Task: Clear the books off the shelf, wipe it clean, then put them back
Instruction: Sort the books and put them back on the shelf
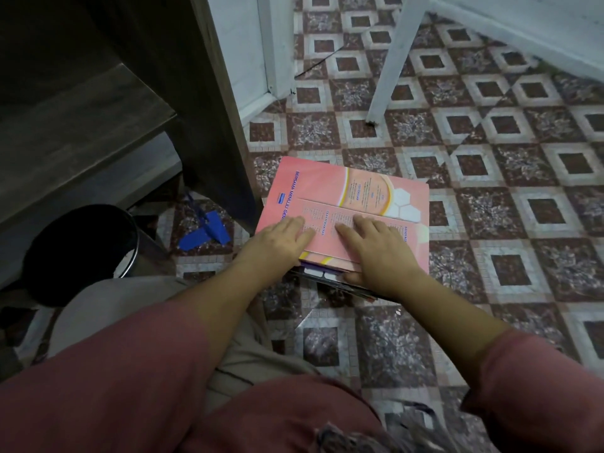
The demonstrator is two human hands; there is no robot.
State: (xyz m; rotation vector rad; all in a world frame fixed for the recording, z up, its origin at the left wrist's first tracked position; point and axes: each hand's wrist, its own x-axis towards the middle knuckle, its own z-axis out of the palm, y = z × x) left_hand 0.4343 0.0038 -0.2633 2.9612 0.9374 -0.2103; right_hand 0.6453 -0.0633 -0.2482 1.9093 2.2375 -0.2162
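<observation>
Tiled floor (510,289): books (359,191) just beside dark shelf (81,125), black bin (81,250) near.

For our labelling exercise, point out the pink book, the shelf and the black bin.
pink book (330,188), head view, upper cover.
shelf (81,132), head view, bare board.
black bin (81,243), head view, dark top.

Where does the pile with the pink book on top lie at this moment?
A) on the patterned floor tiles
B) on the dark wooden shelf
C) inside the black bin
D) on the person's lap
A: the pink book tops a pile lying on the floor tiles, beside the shelf, with the left hand and right hand on its cover.
</observation>
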